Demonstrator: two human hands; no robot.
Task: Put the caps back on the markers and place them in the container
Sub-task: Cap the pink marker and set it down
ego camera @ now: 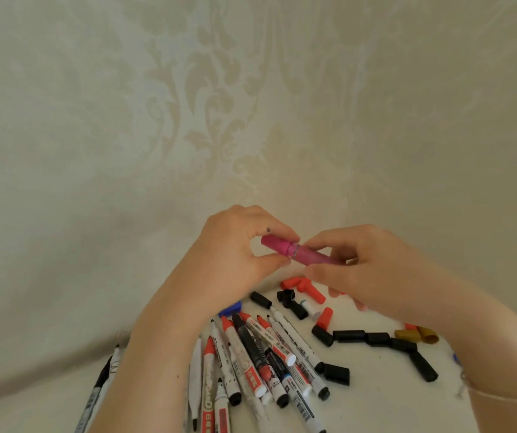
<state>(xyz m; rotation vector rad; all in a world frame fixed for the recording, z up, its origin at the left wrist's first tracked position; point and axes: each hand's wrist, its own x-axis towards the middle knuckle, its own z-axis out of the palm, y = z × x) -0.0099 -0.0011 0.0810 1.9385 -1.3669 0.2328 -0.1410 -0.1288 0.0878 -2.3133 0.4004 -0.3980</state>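
A pink marker [311, 255] is held level above the white table. My left hand [235, 254] pinches its pink cap [277, 244], which sits on the marker's left end. My right hand [372, 270] grips the barrel between thumb and fingers. Under my hands lies a pile of uncapped markers [260, 364] with white and black barrels, red and black tips pointing away from me. Loose red caps [310, 290] and black caps [349, 335] lie scattered to the right. No container is in view.
A blue cap [230, 308] lies beside my left wrist. Two ochre caps [416, 335] sit under my right forearm. Two more markers [101, 389] lie at the table's left edge. A patterned beige wall [251, 104] rises close behind the white table [385, 398].
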